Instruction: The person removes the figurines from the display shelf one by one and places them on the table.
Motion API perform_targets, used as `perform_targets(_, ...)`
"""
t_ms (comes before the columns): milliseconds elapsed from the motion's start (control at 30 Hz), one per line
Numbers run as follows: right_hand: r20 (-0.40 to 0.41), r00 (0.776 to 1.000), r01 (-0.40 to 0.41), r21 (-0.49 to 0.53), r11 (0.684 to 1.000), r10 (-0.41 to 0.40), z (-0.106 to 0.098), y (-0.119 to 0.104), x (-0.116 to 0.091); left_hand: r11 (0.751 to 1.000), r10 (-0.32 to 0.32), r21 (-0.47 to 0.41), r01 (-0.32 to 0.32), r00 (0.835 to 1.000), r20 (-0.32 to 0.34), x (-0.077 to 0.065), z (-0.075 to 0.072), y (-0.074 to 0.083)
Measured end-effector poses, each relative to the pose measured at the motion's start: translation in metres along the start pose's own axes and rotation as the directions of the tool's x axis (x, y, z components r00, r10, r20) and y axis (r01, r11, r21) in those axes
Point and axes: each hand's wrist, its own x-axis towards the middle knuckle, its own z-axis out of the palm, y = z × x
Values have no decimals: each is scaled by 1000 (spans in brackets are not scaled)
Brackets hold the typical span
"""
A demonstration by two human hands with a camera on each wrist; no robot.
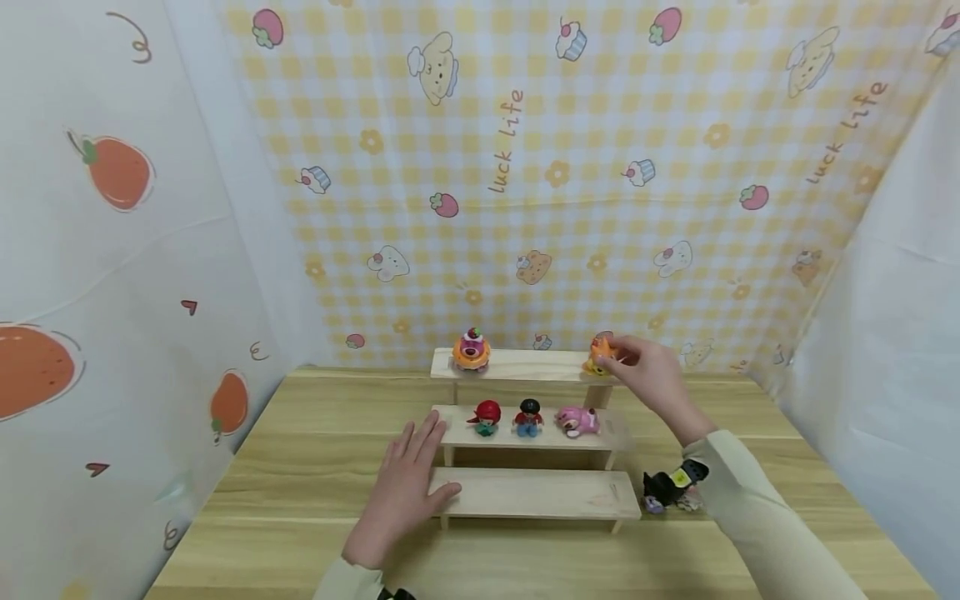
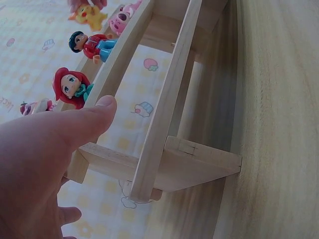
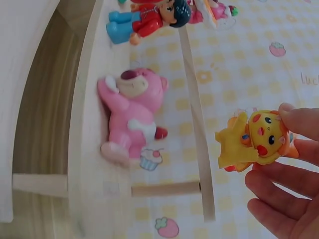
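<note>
My right hand [image 1: 654, 377] pinches a yellow toy figurine [image 3: 243, 144] with an orange hood between thumb and fingers. It holds the figurine at the right end of the top step of a wooden tiered display rack [image 1: 534, 493]. My left hand [image 1: 405, 483] lies at the rack's left end with fingers stretched out, its thumb by the lowest step. On the middle step are a red-haired figurine [image 1: 487, 418], a black-haired boy figurine [image 1: 528, 419] and a pink bear figurine [image 3: 132, 117]. An orange and pink figurine [image 1: 472, 352] stands at the top step's left end.
A dark figurine [image 1: 662, 490] and a small pale one [image 1: 688, 500] are on the wooden table [image 1: 300, 500], right of the rack and partly behind the right sleeve. A yellow checked cloth [image 1: 480, 308] hangs behind. White sheets [image 1: 885, 275] stand at both sides.
</note>
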Motion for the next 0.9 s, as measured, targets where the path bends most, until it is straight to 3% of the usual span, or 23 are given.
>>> perform_targets(300,-17,997,-73,-11,997,73,-31,20,-22,1000,1,12,-1,1000,5,1,0,0)
perform_targets(500,-34,991,-129,-62,990,127,-45,51,-44,1000,7,7,-7,1000,5,2,-2,1)
perform_targets(900,5,975,-218,-128,968,220,-38,111,-98,1000,1,28,-1,1000,15,2,-2,-1)
